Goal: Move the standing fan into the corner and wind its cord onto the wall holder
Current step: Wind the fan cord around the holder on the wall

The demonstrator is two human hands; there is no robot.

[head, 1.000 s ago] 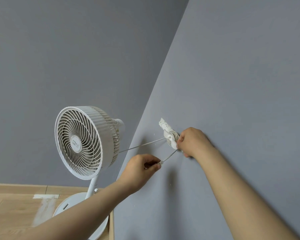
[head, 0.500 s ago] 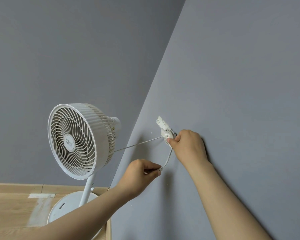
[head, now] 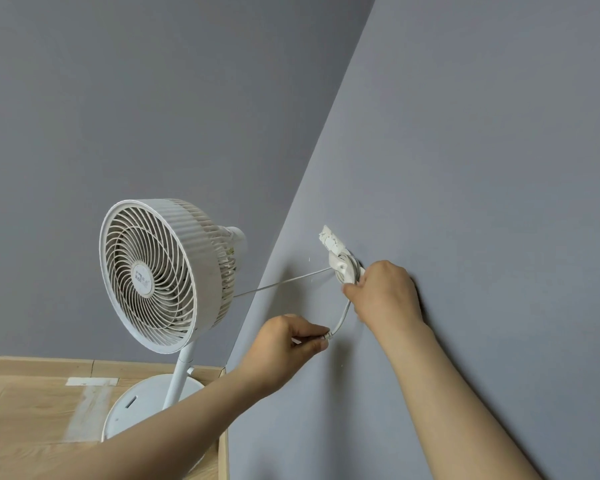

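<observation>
The white standing fan (head: pixel 160 275) stands in the corner on its round base (head: pixel 146 400). Its thin white cord (head: pixel 284 281) runs taut from the back of the fan head to the white wall holder (head: pixel 342 265) on the right-hand wall, where several turns lie wound. My right hand (head: pixel 385 292) presses against the wound cord at the holder's lower edge. A short loop of cord hangs from there down to my left hand (head: pixel 288 341), which pinches the cord's end between thumb and fingers, a little away from the wall.
Two grey walls (head: pixel 465 168) meet in the corner behind the fan. A light wooden floor (head: pixel 32 427) with a skirting board and a pale tape patch (head: pixel 90 386) lies at the lower left.
My right hand has slid from over the holder to its lower edge, uncovering the wound cord. The free cord between my hands now hangs in a short curve. The view shifted slightly.
</observation>
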